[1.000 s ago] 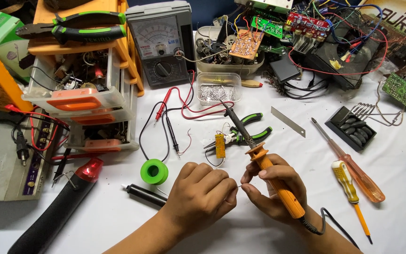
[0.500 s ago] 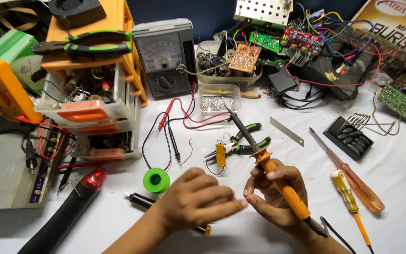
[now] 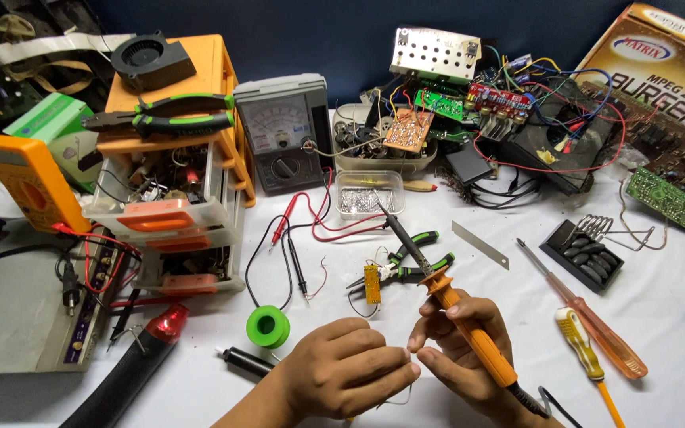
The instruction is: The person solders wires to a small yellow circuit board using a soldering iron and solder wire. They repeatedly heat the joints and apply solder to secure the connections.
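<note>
My right hand [image 3: 461,353] grips the orange handle of a soldering iron [image 3: 469,337], whose dark tip points up and away to the left near a clear box of small metal parts [image 3: 368,198]. My left hand [image 3: 346,376] is curled beside it, and its fingertips meet my right fingertips around a thin wire that hangs below them. A small yellow component [image 3: 372,284] with leads lies just beyond my hands, in front of green-handled pliers [image 3: 406,265]. A green spool of solder [image 3: 268,326] sits left of my left hand.
An analogue multimeter [image 3: 283,143] with red and black probes stands at the back. An orange drawer unit [image 3: 172,182] with pliers on top is at left, with a yellow meter [image 3: 29,178] beside it. Circuit boards and wires [image 3: 477,111] crowd the back right. Two screwdrivers [image 3: 584,317] lie at right.
The view has shifted so the bench sits lower and looks larger in the frame. My hands stay together at the front, and my fingertips have closed on the thin wire.
</note>
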